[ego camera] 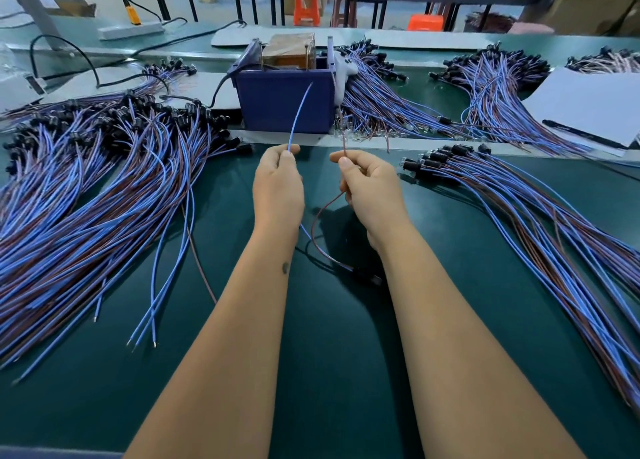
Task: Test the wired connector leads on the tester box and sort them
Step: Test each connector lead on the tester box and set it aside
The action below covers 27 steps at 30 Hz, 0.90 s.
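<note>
My left hand (278, 185) pinches the blue wire (298, 115) of one lead, whose free end rises in front of the blue tester box (282, 102). My right hand (370, 188) pinches the same lead's brown wire (323, 212), its tip pointing up beside the box's right corner. Both wires loop down between my forearms to the lead's black connector (365, 275), which hangs above the green mat (329, 354). A brown block with metal posts (289, 51) sits on top of the box.
A big heap of blue and brown leads (86, 195) covers the left of the mat. A smaller fan of leads (519, 202) lies at the right. More bundles (491, 91) lie behind, beside white paper with a pen (588, 108). Black cables run to the box's left.
</note>
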Tool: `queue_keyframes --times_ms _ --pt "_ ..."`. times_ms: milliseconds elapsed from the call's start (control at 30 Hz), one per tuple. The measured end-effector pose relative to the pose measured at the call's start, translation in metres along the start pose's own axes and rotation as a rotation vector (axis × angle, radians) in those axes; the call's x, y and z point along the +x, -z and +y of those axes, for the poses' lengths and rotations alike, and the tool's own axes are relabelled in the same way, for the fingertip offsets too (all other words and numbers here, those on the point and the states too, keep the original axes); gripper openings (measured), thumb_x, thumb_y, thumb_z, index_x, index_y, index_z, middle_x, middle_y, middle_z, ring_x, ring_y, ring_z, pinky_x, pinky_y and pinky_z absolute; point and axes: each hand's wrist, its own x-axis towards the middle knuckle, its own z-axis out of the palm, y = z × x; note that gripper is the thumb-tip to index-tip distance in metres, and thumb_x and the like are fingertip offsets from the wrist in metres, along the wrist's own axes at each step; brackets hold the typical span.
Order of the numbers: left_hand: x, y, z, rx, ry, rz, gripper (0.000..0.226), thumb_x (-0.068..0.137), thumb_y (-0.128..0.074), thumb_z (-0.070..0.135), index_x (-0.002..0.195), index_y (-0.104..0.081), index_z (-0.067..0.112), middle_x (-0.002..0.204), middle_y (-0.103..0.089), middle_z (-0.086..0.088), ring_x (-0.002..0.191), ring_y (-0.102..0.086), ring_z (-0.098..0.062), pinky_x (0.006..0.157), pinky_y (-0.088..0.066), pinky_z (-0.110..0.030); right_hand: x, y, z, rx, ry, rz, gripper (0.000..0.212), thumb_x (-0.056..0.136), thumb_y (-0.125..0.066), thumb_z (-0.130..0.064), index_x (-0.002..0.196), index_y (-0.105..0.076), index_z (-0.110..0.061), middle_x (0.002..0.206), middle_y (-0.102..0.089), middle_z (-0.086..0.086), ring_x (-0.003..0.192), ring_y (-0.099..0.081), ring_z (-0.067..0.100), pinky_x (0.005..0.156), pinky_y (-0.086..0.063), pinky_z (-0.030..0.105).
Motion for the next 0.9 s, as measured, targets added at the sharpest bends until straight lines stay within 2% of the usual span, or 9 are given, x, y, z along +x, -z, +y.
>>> queue_keyframes --times_ms 67,133,267,333,433,500,567,733,900 --pt "0.0 0.002 0.001 -0.055 -0.017 0.036 0.026 0.102 -0.034 0.017 0.089 -0.055 0.025 0.056 -0.036 0.008 0.042 -0.029 -0.006 0.044 -0.028 -0.022 0.0 -0.002 0.001 -0.02 0.008 -0.003 0.02 0.1 -0.049 -0.015 0.105 -0.068 -0.016 0.059 -0.048 -0.004 0.052 -0.041 0.004 0.054 -0.036 0.016" --pt "0.001 0.003 0.002 -0.102 -0.019 0.061 0.024 0.101 -0.034 0.014 0.091 -0.053 0.024 0.06 -0.039 0.005 0.046 -0.032 -0.008 0.044 -0.031 -0.022 0.0 -0.003 0.001 -0.042 0.014 0.007 0.02 0.1 -0.049 -0.017 0.107 -0.068 -0.018 0.058 -0.048 -0.005 0.053 -0.043 0.005 0.054 -0.037 0.016" --pt "0.001 0.006 0.0 -0.101 -0.003 0.089 0.023 0.101 -0.034 0.013 0.094 -0.052 0.024 0.064 -0.048 0.004 0.049 -0.039 -0.008 0.046 -0.038 -0.02 -0.001 -0.003 0.002 -0.06 0.047 0.022 0.02 0.099 -0.051 -0.018 0.108 -0.069 -0.019 0.061 -0.047 -0.004 0.058 -0.042 0.01 0.061 -0.039 0.026" --pt "0.002 0.006 0.0 -0.083 0.003 0.088 0.021 0.102 -0.036 0.014 0.095 -0.053 0.024 0.066 -0.05 0.004 0.048 -0.04 -0.007 0.047 -0.039 -0.019 -0.001 -0.004 0.002 -0.066 0.066 0.033 0.021 0.099 -0.051 -0.018 0.111 -0.069 -0.018 0.063 -0.047 -0.006 0.061 -0.04 0.012 0.062 -0.038 0.027" --pt "0.004 0.006 -0.001 -0.056 0.012 0.085 0.02 0.102 -0.039 0.015 0.098 -0.057 0.023 0.065 -0.053 0.005 0.044 -0.041 -0.004 0.048 -0.041 -0.02 0.001 -0.006 0.002 -0.082 0.044 0.046 0.029 0.098 -0.047 -0.012 0.119 -0.067 -0.014 0.056 -0.049 -0.019 0.052 -0.04 0.001 0.06 -0.037 0.02" --pt "0.004 0.006 -0.002 -0.051 0.01 0.082 0.02 0.102 -0.041 0.015 0.098 -0.059 0.021 0.064 -0.056 0.005 0.042 -0.042 -0.004 0.048 -0.041 -0.02 0.002 -0.006 0.001 -0.043 -0.001 0.025 0.038 0.094 -0.043 -0.004 0.124 -0.064 -0.015 0.052 -0.046 -0.017 0.05 -0.037 0.005 0.053 -0.034 0.021" --pt "0.004 0.006 -0.002 -0.053 0.005 0.086 0.019 0.102 -0.042 0.015 0.098 -0.06 0.019 0.064 -0.058 0.005 0.041 -0.042 -0.004 0.048 -0.041 -0.02 0.002 -0.007 0.001 -0.041 0.001 0.0 0.043 0.093 -0.041 -0.002 0.129 -0.061 -0.016 0.056 -0.045 -0.011 0.053 -0.035 0.009 0.051 -0.033 0.023" --pt "0.007 0.01 -0.004 -0.012 -0.035 0.12 0.018 0.101 -0.044 0.016 0.099 -0.062 0.021 0.063 -0.062 0.007 0.048 -0.047 -0.006 0.052 -0.043 -0.021 0.002 -0.007 0.003 -0.177 0.106 0.059 0.031 0.096 -0.05 -0.009 0.124 -0.063 -0.013 0.071 -0.054 -0.008 0.069 -0.051 0.011 0.073 -0.046 0.028" --pt "0.017 0.018 -0.009 0.046 -0.071 0.165 0.018 0.101 -0.046 0.018 0.101 -0.064 0.022 0.059 -0.064 0.011 0.046 -0.048 -0.002 0.051 -0.043 -0.018 0.004 -0.004 0.004 -0.161 0.116 0.109 0.029 0.096 -0.054 -0.014 0.121 -0.066 -0.021 0.069 -0.056 -0.006 0.062 -0.049 0.009 0.068 -0.046 0.03"
